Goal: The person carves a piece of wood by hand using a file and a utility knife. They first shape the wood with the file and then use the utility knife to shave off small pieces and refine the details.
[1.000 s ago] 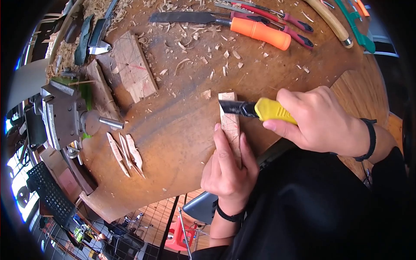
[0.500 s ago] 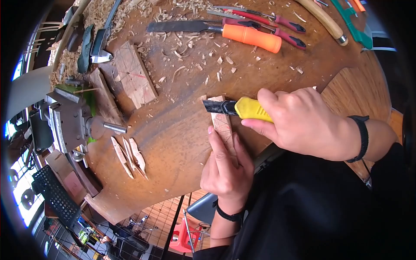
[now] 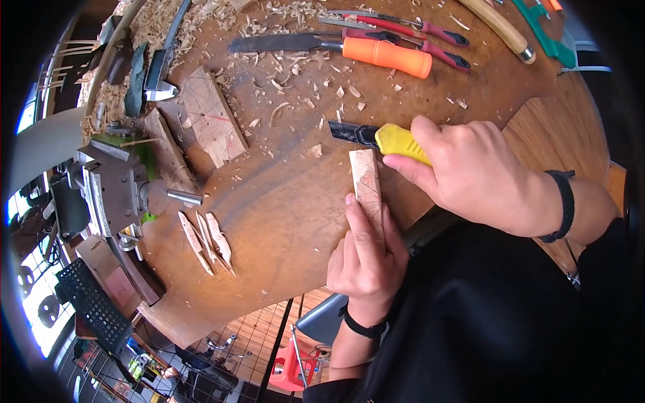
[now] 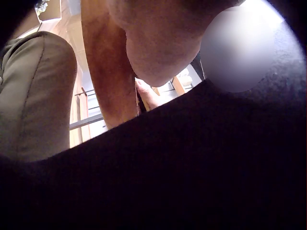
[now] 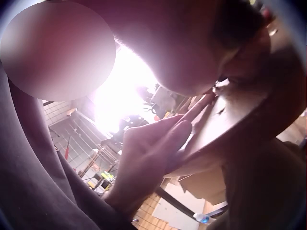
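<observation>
In the head view my left hand (image 3: 366, 262) grips the lower part of a small wood block (image 3: 366, 181), index finger along one side and thumb along the other. Pencil lines and a reddish mark show on the block's face. My right hand (image 3: 480, 171) holds a yellow utility knife (image 3: 402, 142), its dark blade reaching left, just beyond the block's far end. The right wrist view shows the left hand (image 5: 153, 155) with the block in its fingers near the table edge. Mostly sleeve and the underside of a hand fill the left wrist view.
Thin carved wood pieces (image 3: 205, 243) lie left of the block. A metal vise (image 3: 117, 188) stands at the left edge, near a marked board (image 3: 213, 117). Across the back lie an orange-handled rasp (image 3: 386, 57), red-handled files (image 3: 437, 43), a wooden handle (image 3: 500, 30) and many shavings.
The knife blade lay across the block's upper end earlier; now it has lifted off, up and to the right. The left hand still holds the block, shifted slightly right in view.
</observation>
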A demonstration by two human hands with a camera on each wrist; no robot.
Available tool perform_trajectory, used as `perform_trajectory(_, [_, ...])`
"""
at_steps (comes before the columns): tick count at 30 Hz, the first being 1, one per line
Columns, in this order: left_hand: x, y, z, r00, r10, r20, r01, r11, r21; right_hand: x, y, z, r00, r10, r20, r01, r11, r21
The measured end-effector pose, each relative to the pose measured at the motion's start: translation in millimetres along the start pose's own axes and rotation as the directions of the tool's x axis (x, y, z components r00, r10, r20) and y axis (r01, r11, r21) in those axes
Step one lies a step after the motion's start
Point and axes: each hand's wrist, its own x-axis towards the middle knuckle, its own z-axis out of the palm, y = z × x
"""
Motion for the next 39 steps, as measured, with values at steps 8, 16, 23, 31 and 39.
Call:
perform_trajectory(8, [-1, 4, -3, 0.991, -0.136, -0.006, 0.135, 0.99, -0.047, -4, 14, -3, 0.999, -0.035, -0.001, 0.034, 0.984, 0.173])
perform_trajectory(16, [-4, -1, -16, 0.798, -0.6, -0.057, 0.455, 0.662, -0.595, 18, -2, -11, 0.997, 0.057, 0.045, -0.065, 0.978, 0.197])
perform_trajectory(23, [9, 1, -16, 0.738, -0.675, -0.003, 0.437, 0.482, -0.759, 63, -14, -1, 0.985, -0.161, -0.068, 0.169, 0.978, 0.126])
perform_trajectory(31, [4, 0, -11, 0.752, -0.658, -0.041, 0.428, 0.535, -0.729, 80, -17, 1, 0.956, -0.239, -0.17, 0.256, 0.963, 0.087])
perform_trajectory(39, [-10, -2, -6, 0.697, -0.691, -0.193, 0.314, 0.536, -0.784, 45, -32, 0, 0.943, -0.288, -0.166, 0.316, 0.932, 0.179])
